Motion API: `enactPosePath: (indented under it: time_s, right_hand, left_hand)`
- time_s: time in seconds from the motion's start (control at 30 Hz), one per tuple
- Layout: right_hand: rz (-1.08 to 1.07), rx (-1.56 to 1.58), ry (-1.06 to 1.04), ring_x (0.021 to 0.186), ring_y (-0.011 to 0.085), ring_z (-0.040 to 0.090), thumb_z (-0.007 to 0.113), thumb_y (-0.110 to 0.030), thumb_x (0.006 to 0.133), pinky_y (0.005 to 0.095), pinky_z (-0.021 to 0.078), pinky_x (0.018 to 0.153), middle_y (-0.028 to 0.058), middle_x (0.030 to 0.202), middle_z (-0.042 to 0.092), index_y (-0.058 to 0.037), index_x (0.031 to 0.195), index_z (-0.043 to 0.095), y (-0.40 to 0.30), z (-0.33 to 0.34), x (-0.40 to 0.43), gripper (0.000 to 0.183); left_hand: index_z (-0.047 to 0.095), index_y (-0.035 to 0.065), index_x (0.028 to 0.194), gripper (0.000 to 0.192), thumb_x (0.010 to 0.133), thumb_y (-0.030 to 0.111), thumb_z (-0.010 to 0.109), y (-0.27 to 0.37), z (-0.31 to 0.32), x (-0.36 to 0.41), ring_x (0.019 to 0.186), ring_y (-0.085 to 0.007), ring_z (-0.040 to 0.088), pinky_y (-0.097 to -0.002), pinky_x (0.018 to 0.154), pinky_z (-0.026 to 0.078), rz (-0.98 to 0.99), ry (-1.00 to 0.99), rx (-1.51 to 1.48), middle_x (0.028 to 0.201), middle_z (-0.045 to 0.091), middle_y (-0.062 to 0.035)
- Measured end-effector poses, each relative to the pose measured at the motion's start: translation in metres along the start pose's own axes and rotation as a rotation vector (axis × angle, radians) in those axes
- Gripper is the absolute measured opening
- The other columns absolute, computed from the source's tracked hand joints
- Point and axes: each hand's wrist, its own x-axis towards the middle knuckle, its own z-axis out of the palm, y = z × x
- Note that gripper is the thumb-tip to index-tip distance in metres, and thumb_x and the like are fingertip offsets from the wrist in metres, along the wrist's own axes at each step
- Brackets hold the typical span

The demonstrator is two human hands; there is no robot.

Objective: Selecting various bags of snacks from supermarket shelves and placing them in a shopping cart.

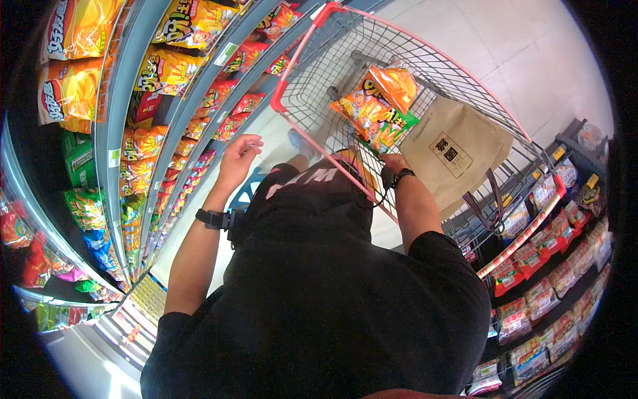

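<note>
My left hand [242,155] is raised beside the snack shelves, its fingers loosely bent and nothing seen in them. Inside the wire shopping cart [310,61], my right hand [394,161] is at the lower corner of an orange and green snack bag [375,118]. Its fingers are largely hidden, so a grip on the bag cannot be made out. An orange bag [397,86] lies partly over that snack bag. Right of the hand, a beige tote bag [451,142] with dark handles rests in the cart. Both wrists wear black bands.
Shelves [185,117] packed with bagged snacks rise on the left. More packaged food [528,304] fills the racks at right, close to the cart's handle [523,227]. A blue plastic object [244,190] is partly visible beside my legs. Pale tiled floor [508,45] lies beyond the cart.
</note>
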Motion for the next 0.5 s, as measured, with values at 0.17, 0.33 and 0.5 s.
enactPosePath:
  time_s: [0.17,0.33,0.5]
  right_hand:
    - [-0.066,0.094,-0.010,0.063,0.0186,0.057,0.076,-0.040,0.070,0.0363,0.0463,0.058,0.0079,0.075,0.063,0.0002,0.083,0.066,0.008,0.009,0.028,0.043]
    - [-0.004,-0.146,0.073,0.061,0.0168,0.058,0.074,-0.036,0.074,0.0332,0.0466,0.054,0.0071,0.073,0.064,0.0002,0.079,0.065,0.031,0.023,0.081,0.038]
    - [-0.557,-0.987,-0.073,0.085,0.0222,0.064,0.065,-0.025,0.084,0.0321,0.0511,0.069,0.0043,0.086,0.066,-0.0112,0.110,0.058,0.037,0.028,0.082,0.030]
  left_hand:
    - [0.057,0.0004,0.111,0.023,0.088,0.000,0.053,0.005,0.002,-0.014,0.092,-0.0161,0.062,-0.0289,0.082,0.050,-0.011,0.038,-0.045,0.099,0.065,-0.0109]
    - [0.056,-0.0002,0.111,0.023,0.088,0.001,0.054,-0.001,-0.007,-0.024,0.092,-0.0164,0.062,-0.0290,0.083,0.050,-0.030,0.037,-0.056,0.099,0.065,-0.0109]
    - [0.057,0.0010,0.111,0.023,0.088,0.002,0.055,-0.035,-0.024,-0.033,0.091,-0.0149,0.062,-0.0279,0.081,0.049,-0.027,0.039,-0.106,0.099,0.065,-0.0100]
